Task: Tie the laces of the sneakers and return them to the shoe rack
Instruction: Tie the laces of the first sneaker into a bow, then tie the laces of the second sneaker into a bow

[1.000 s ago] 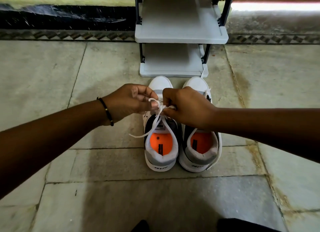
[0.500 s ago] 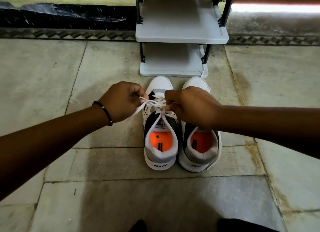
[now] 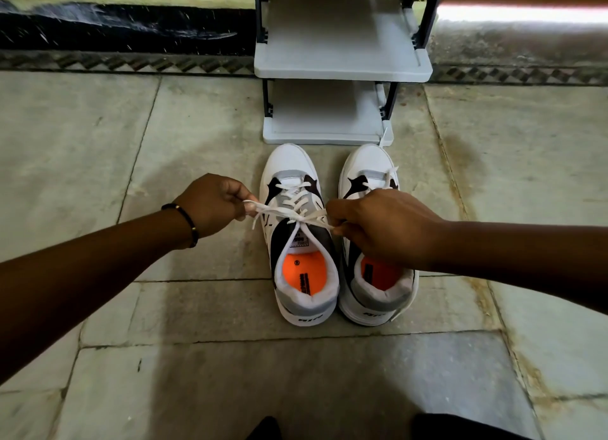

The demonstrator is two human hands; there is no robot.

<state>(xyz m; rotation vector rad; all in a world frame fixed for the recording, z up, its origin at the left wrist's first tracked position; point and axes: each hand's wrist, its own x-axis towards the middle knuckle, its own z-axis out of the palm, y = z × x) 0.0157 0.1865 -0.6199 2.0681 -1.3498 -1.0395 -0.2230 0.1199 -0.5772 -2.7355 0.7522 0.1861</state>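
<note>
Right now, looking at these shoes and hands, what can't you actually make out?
- Head view: the right sneaker laces; the right hand covers its tongue, so tied or loose is unclear.
- The fingers of the left hand curl inward, hiding the lace grip.
- The shoe rack top is cut off by the upper edge.
- Heel lettering on the left sneaker is too small.

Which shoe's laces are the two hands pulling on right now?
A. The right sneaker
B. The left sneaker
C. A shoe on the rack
B: the left hand and right hand pull lace loops apart over the left sneaker.
</note>
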